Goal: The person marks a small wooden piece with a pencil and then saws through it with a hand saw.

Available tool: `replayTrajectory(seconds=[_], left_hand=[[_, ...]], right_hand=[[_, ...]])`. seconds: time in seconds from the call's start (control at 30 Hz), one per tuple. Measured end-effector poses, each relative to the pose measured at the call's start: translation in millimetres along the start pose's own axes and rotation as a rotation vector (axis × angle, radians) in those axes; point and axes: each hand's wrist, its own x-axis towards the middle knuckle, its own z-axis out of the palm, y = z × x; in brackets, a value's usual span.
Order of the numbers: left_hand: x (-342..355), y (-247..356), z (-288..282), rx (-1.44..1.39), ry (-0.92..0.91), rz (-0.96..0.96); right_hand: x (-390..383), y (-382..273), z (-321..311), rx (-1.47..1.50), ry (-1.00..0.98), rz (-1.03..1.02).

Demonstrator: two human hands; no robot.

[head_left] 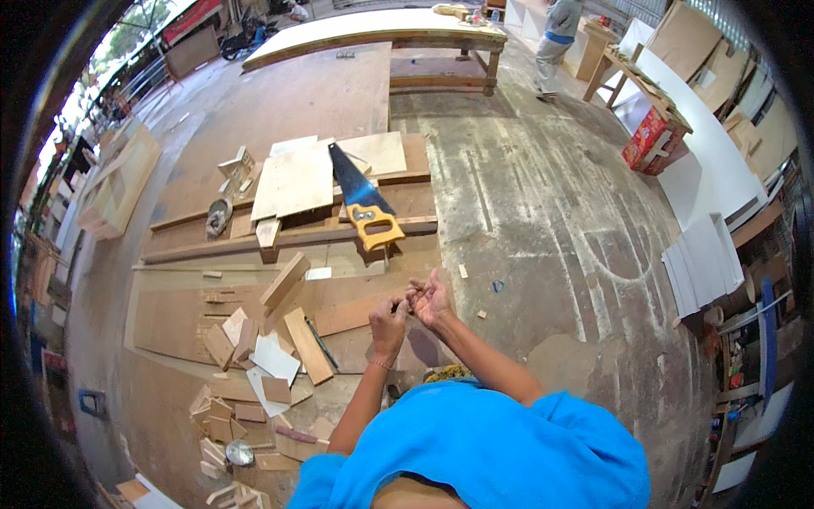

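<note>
My left hand (389,327) is closed, its fingertips pinched beside the right hand's fingers. Anything held in it is too small to make out. My right hand (432,300) is turned palm up, its fingers apart and loosely curled, touching or almost touching the left. Just beyond them a handsaw (366,199) with a yellow handle and dark blade rests across wooden strips and light boards. To the left of my hands lie a dark pencil-like stick (322,343) and a short wooden plank (307,346). A brown board (348,312) lies flat near my left hand.
Wood offcuts (229,420) are heaped at the lower left, with a round metal tin (240,453) among them. Light plywood pieces (292,185) lie ahead. A long white-topped table (365,30) stands far off. A person (557,42) walks at the back right. White panels (702,263) stand on the right.
</note>
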Motion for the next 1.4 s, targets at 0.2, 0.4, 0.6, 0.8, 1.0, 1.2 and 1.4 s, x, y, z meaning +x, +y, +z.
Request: replayTrajectory(seconds=[0.2, 0.4, 0.6, 0.8, 1.0, 1.2, 1.4], left_hand=[[-1.8, -8.7, 11.1, 0.051, 0.008, -0.002], [3.1, -4.0, 12.4, 0.125, 0.019, 0.056], [7.9, 0.8, 18.5, 0.143, 0.018, 0.081], [11.9, 4.1, 23.3, 0.125, 0.003, 0.091], [15.2, 9.0, 29.9, 0.107, 0.028, 0.150], [20.8, 14.4, 35.4, 0.091, -0.082, 0.132], [31.0, 19.2, 50.9, 0.130, -0.132, 0.223]], right_hand=[[-5.2, 0.8, 7.3, -0.024, 0.126, -0.049], [-7.6, -0.7, 10.9, -0.049, 0.096, -0.112], [-6.4, -5.4, 12.3, -0.062, 0.103, -0.158], [-10.0, -8.7, 19.0, -0.108, 0.072, -0.258], [-14.8, -15.0, 21.5, -0.152, 0.101, -0.318], [-18.6, -26.9, 22.3, -0.231, 0.133, -0.348], [-13.9, -47.2, 18.9, -0.237, 0.152, -0.363]])
